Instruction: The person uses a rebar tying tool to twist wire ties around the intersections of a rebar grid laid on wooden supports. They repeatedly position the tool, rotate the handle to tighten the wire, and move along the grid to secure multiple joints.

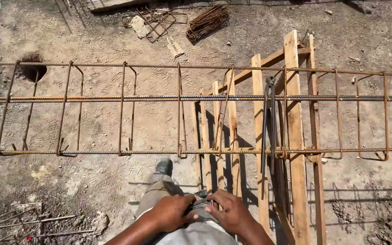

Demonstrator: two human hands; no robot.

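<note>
Low in the view, my left hand [171, 212] and my right hand [230, 212] meet at my waist, both closed on a small bundle of thin grey tie wire [200, 205]. Ahead of me lies a long rusty rebar cage [178, 97] of horizontal bars and rectangular stirrups, resting on a wooden trestle [293, 136]. A pair of long-handled dark pincers [268, 122] hangs from the cage's upper bar, to the right of my hands and out of their reach. My khaki trouser leg and boot [163, 167] show beneath the cage.
Bare dirt ground lies all around. A hole [33, 70] sits at the far left. Spare stirrups [153, 20] and a bundle of rusty wire [207, 20] lie at the back. Loose rods [32, 222] lie at the lower left.
</note>
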